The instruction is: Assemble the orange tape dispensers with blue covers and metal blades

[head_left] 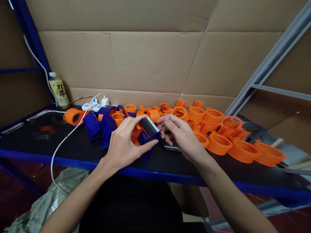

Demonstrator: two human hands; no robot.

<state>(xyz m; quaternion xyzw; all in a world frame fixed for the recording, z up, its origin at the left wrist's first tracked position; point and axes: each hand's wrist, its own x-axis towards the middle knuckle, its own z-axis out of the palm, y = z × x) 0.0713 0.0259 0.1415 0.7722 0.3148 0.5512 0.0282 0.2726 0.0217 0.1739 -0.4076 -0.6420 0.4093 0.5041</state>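
While I am leaning over the bench, creased brown cardboard sheets (143,54) are walling in everything behind it, matte and fibrous, with taped seams. Below them the bench top (75,147) is lying flat, black and dull, and a glossy blue steel rail (74,161) is running along its near edge. A crumpled grey sack (42,206) of woven plastic is sagging below the rail at my left. Smooth orange rings (242,150), short moulded cylinders with little lugs, are trailing in a crowded row from the middle of the bench off to my right. Dark blue shells (101,126), thin and angular, are standing stacked just left of my hands.

My left hand (125,143) is clamping a blue bracket (146,139), thumb underneath and fingers curling over the top, holding it just above the bench near the front rail. A black roller (148,126), cylindrical with a pale edge, is sitting in that bracket. My right hand (182,137) is bunching its fingertips against the roller's right end; I cannot tell whether they are truly pinching it.

A thin white cable (61,143) is looping across the bench and over the rail. At the back left, a clear bottle (58,90) with a yellow label is standing upright near a white power strip (94,106).
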